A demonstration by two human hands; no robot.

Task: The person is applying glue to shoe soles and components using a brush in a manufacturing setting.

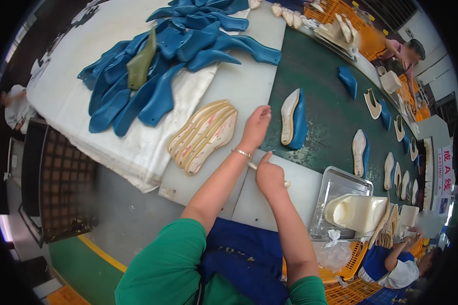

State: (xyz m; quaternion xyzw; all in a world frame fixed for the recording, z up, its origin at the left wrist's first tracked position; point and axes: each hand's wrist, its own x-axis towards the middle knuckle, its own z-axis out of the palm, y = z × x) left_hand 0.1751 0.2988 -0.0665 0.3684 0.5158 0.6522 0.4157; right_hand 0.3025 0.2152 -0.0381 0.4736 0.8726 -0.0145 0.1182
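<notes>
Partly hidden — stick [252,165] in right hand [270,176], left hand [259,122] — grip unclear

Just right of my left hand [260,122], a blue shoe last [301,122] lay sideways on the green surface [315,66], its pale sole [289,114] facing left, while my right hand [270,177] gripped a pale stick [252,165].
</notes>
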